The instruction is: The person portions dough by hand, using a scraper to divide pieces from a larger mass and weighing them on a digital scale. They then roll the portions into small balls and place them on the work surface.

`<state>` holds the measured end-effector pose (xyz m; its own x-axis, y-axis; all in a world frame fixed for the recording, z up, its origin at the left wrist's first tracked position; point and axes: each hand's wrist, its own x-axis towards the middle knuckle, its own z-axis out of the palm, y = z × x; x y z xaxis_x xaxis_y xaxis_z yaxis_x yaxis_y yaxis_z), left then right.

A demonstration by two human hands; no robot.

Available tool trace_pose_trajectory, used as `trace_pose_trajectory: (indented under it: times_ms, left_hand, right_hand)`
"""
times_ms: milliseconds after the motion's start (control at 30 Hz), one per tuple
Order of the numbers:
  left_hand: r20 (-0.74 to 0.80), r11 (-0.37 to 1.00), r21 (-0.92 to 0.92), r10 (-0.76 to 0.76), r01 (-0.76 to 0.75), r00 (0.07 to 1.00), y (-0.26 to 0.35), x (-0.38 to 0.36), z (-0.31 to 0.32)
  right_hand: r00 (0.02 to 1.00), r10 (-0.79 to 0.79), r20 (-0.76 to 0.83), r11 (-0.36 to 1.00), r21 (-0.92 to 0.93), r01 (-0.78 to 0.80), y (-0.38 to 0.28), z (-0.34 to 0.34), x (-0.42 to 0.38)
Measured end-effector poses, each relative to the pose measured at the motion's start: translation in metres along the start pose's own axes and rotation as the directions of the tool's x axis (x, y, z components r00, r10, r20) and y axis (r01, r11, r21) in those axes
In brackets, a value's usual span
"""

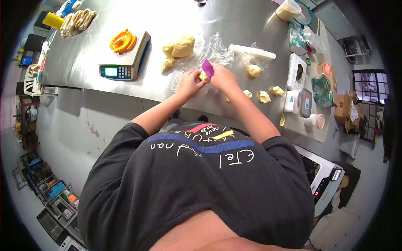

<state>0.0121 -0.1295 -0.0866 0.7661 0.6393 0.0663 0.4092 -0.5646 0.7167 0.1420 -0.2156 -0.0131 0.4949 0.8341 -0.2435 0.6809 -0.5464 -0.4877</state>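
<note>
On the steel table, my right hand (222,78) is closed around a purple scraper (207,68), its blade beside a small piece of dough (203,76). My left hand (190,85) curls round the other side of that piece, fingers pinched against it. Behind my hands a large lump of dough (180,47) lies on crumpled plastic film (213,49), with a smaller lump at its lower left. Several small dough pieces (264,97) sit near the front edge, right of my right forearm. Another dough lump (253,70) rests by a white rolling pin (252,52).
At the left stands a digital scale (136,56) carrying orange round molds (122,41). Bagged food (78,22) lies at the far left. Containers, a white box (296,72) and bags line the table's right side. A white machine (324,180) is at the lower right.
</note>
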Motion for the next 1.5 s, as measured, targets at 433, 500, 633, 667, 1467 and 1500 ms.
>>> trace_pose_trajectory:
  times_ms: [433,500,633,667,1467,1500]
  left_hand:
    - [-0.055,0.992,-0.071,-0.113,0.109,0.992,0.001,-0.001,0.006]
    - [-0.056,0.990,-0.087,-0.120,0.115,0.991,0.002,-0.002,0.008]
    - [-0.133,0.997,-0.023,-0.079,0.076,0.988,0.005,-0.001,0.012]
    - [-0.124,0.998,0.004,-0.068,0.069,0.990,0.006,0.000,0.011]
    - [-0.620,0.716,0.297,-0.359,0.632,0.697,-0.111,0.078,-0.237]
    - [-0.664,0.629,0.353,-0.354,0.693,0.659,-0.103,0.079,-0.234]
  right_hand:
    - [0.996,-0.072,0.060,0.987,-0.141,0.080,-0.011,0.026,0.024]
    - [0.996,-0.073,0.045,0.987,-0.143,0.079,-0.012,0.033,0.024]
    - [0.995,-0.097,-0.023,0.989,-0.117,0.093,-0.009,0.037,0.024]
    - [0.995,-0.100,-0.020,0.988,-0.124,0.097,-0.010,0.036,0.025]
    - [0.979,0.054,-0.198,0.998,0.041,-0.047,-0.009,0.017,-0.018]
    - [0.976,0.077,-0.205,0.997,0.039,-0.071,-0.008,0.017,-0.020]
